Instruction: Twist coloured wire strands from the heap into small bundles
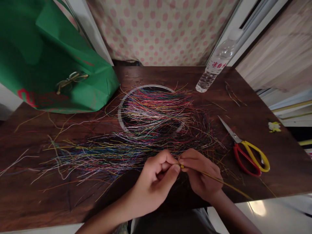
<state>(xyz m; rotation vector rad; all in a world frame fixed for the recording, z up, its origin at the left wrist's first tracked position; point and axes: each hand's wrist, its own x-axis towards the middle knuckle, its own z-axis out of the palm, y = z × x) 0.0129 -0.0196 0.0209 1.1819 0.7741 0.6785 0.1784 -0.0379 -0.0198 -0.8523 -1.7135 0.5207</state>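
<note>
Nearest cam, btm ctr: bare left hand [153, 182] and bare right hand [206, 177], fingertips meeting above front part of dark brown wood-grain table [36, 204].

Note left hand clamped: thumb + index pinched on end of thin yellow wire [226, 184], other fingers curled in. Note right hand likewise clamped on same wire, just beside L thumb. See small yellow lump at pinch pt; too small to tell knot from coil. Trace wire from pinch pt, across R hand, past wrist, to lower R.

Just beyond hands: long loose bundle of thin multicoloured wires [104, 156], incl. blue, yellow, white + red, spread L–R on table. Behind bundle: pile of fine red, pink and white strands [156, 107], lying across round dark dish w/ grey rim [119, 113], ends overhanging rim on R.

R of hands: steel scissors w/ one red and one yellow handle loop [237, 139], lying flat, tips pointing to upper L. Farther R, near table edge: small white-and-yellow flower-like piece [274, 127].

Back R: clear plastic bottle w/ white cap and red lettering [214, 66], standing. Back L: large green bag w/ red print [97, 84], w/ thin-framed eyeglasses [69, 81] against front. Behind table: cream curtain w/ pink dots [156, 32].
</note>
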